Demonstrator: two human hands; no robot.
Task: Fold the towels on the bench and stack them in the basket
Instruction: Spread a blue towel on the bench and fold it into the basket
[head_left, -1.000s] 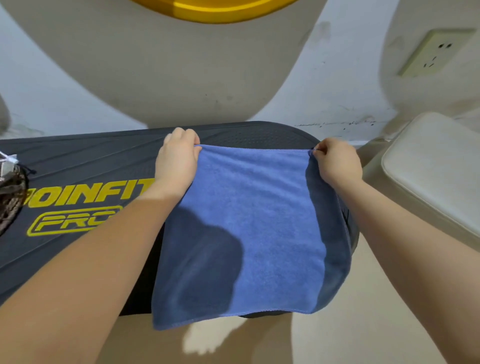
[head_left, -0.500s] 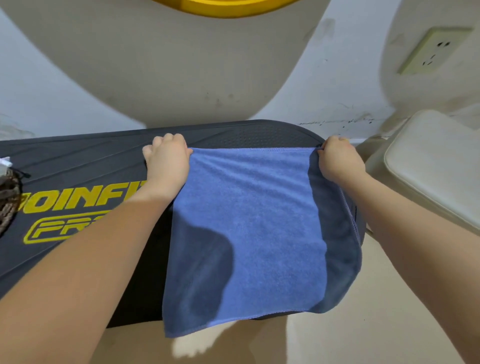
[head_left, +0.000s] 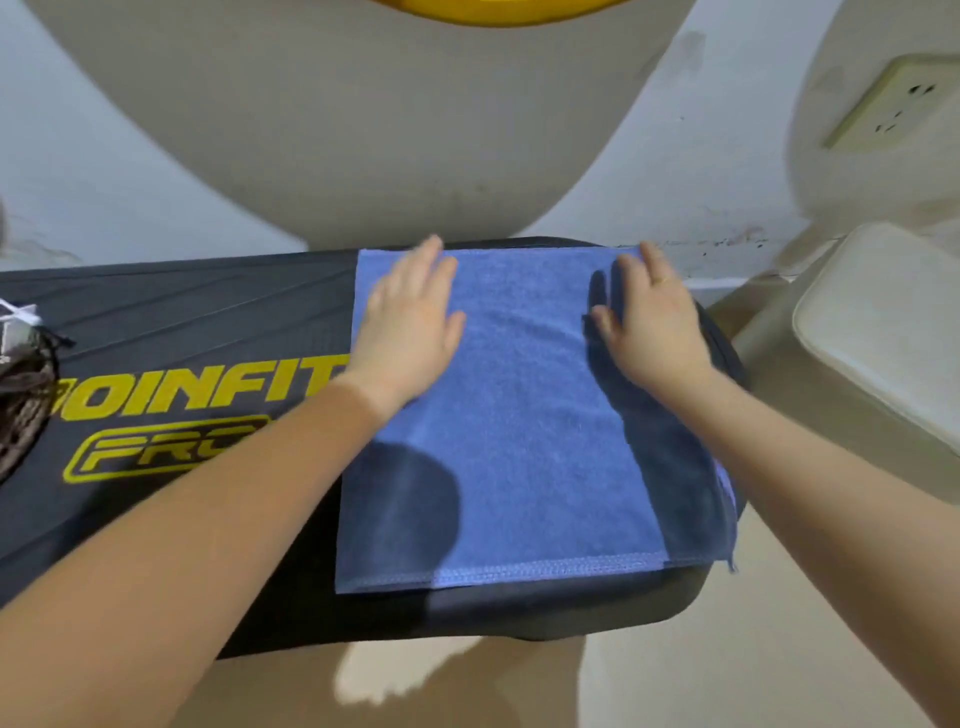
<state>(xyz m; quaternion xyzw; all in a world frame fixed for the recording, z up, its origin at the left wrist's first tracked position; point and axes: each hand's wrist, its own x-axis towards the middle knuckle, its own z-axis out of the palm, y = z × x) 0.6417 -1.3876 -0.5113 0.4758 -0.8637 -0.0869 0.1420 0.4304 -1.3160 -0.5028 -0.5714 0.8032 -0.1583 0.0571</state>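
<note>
Head view: left hand and right hand flat, grip open, on blue towel atop bench.

The towel lies spread flat on the right end of the tabletop, its near hem just short of the tabletop's 6 o'clock edge and its right side draping slightly over the 3 o'clock end. The left hand rests flat on the towel's 10 o'clock part, the right hand on its 2 o'clock part, well apart. The basket sits at 9 o'clock on the tabletop. A cushioned seat stands off at 3 o'clock, a wall socket at 1 o'clock.
</note>
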